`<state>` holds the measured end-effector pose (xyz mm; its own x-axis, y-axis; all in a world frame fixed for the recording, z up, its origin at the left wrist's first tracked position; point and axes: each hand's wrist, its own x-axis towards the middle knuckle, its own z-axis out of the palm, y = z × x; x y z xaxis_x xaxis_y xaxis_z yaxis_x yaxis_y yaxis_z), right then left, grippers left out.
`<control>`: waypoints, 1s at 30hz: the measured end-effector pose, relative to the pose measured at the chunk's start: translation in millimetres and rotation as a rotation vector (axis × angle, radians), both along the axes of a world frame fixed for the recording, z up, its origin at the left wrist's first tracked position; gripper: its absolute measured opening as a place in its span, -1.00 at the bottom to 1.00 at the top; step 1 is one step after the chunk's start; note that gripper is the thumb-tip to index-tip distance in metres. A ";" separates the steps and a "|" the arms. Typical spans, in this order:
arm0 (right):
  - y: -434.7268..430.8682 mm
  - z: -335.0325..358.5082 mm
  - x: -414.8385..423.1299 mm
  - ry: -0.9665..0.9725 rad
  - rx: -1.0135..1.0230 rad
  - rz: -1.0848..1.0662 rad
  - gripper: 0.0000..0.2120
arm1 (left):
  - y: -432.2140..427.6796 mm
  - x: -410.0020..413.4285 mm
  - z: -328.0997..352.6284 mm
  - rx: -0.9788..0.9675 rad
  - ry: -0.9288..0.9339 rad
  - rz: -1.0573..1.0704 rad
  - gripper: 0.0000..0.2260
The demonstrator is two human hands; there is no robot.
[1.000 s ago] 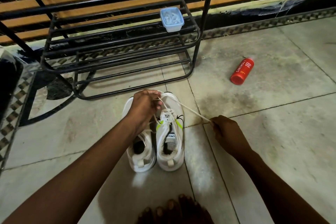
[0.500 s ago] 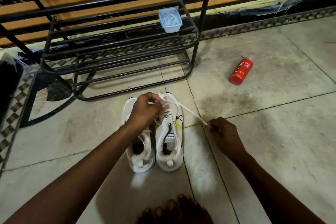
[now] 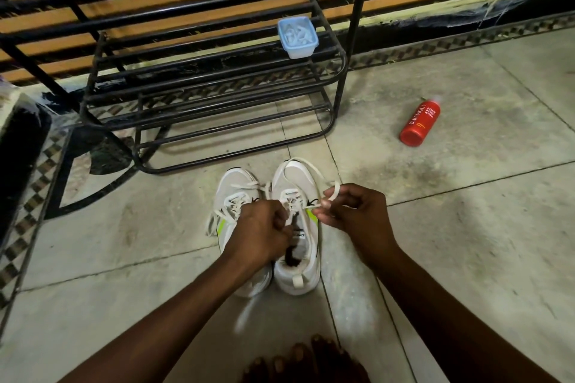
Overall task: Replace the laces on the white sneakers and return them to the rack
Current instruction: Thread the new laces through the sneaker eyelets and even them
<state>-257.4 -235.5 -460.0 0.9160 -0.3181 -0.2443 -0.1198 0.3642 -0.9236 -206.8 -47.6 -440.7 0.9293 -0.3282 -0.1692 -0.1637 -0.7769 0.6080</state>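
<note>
- White sneakers point(image 3: 236, 190): pair standing side by side on the tiled floor point(image 3: 124, 242), toes toward the rack point(image 3: 217, 96), just short of its lower front rail.
- Left hand point(image 3: 261, 230): fingers curled round the lace point(image 3: 320, 174) at one shoe's eyelets.
- Right hand point(image 3: 357, 214): pinches the same lace, a loop over its forefinger.
- Blue tub point(image 3: 298, 37): right end of a rack shelf.
- Red bottle point(image 3: 420, 123): lying on the floor, well apart.

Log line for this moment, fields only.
stage: lacing | left hand: grips lace at sneakers | right hand: pinches lace loop | sneakers: on floor, off rack
</note>
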 end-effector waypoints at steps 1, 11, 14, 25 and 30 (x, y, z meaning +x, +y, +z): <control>1.4 1.0 0.7 0.002 0.017 0.008 -0.89 | 0.4 -0.7 -1.9 -0.012 -0.006 0.013 -0.96; 17.7 -6.7 10.6 -0.014 -0.209 0.093 -0.80 | 2.2 -4.3 -7.6 -0.050 -0.013 0.075 -0.97; 21.2 -6.6 14.3 -0.049 -0.256 0.074 -0.83 | 1.2 -3.0 -4.6 -0.050 0.026 0.113 -0.95; 26.5 -5.4 19.8 -0.098 -0.467 0.087 -0.85 | -1.7 -1.6 -8.0 -0.145 0.041 0.189 -0.92; 27.9 -11.5 23.2 -0.189 -0.755 0.078 -0.92 | -2.9 -0.7 -13.4 -0.167 0.048 0.219 -0.94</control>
<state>-234.2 -207.7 -471.5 0.9472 -0.2687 0.1750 0.0650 -0.3735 -0.9253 -207.6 -50.5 -454.0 0.9735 -0.1471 -0.1753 0.0295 -0.6790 0.7335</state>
